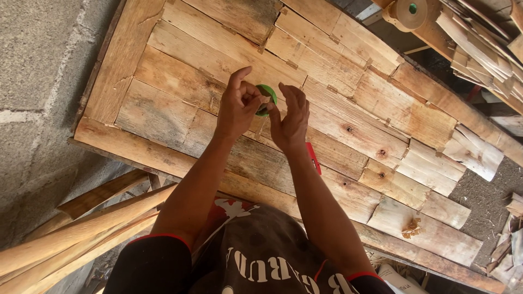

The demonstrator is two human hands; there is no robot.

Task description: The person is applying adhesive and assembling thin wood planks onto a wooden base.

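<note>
The left hand (238, 103) is pinching the edge of a small round green plastic roll (267, 98) between thumb and curled fingers, the index finger sticking up above it. The right hand (290, 118) is hovering just beside the roll on its other side, fingers bent and loosely spread; its fingertips are sitting close to the roll, though whether they are gripping it or a strip coming off it cannot be told from here. The roll is being held above the middle of a wide sheet of pale wooden veneer pieces (348, 103) patched together edge to edge (small tan strips are bridging many of the seams). That sheet is lying on a rough plank bench (122, 49) set against a grey block wall (38, 71). A thin red object (313, 157) is lying on the veneer just beside the right forearm. At the near right edge a crumpled tan scrap (412, 227) is resting on the sheet. A brown paper tape roll (407, 13) is sitting at the far right, next to stacked veneer offcuts (479, 38). Long pale wooden poles (76, 228) are leaning below the bench on the left.
</note>
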